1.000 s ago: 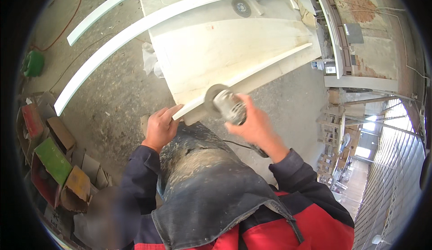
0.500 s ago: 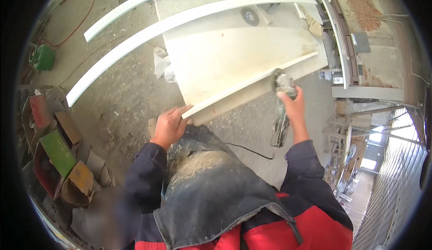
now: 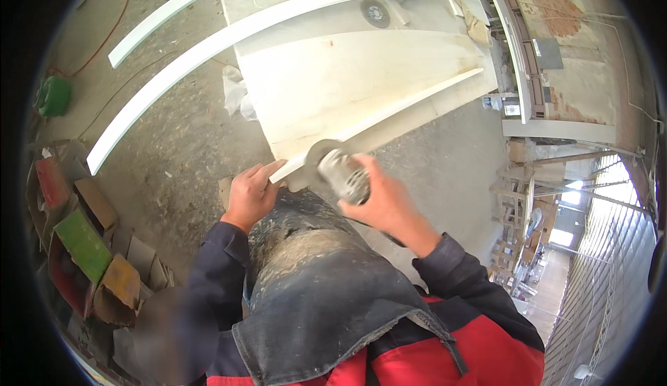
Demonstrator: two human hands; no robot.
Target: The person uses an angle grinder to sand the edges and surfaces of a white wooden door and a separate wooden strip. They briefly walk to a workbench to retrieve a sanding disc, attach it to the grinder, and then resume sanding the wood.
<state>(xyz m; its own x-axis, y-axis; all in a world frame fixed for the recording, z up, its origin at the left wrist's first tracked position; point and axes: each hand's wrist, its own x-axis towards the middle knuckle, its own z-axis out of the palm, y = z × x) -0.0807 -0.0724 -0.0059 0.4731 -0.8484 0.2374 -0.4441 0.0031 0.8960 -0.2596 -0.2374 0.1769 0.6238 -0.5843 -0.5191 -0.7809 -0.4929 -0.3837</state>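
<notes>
Left hand (image 3: pixel 251 193) fingers pressed flat on the near end of the white strip (image 3: pixel 379 122), at the counter (image 3: pixel 333 73) edge. Right hand (image 3: pixel 381 202) clenched around the grinder (image 3: pixel 339 170), disc seemingly touching the strip. Best: pin firmly, feed lightly.

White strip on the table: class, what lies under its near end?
The left hand presses the strip near that end, and the grinder in the right hand covers it. Beneath shows the dusty apron; any support under the strip is hidden.
</notes>
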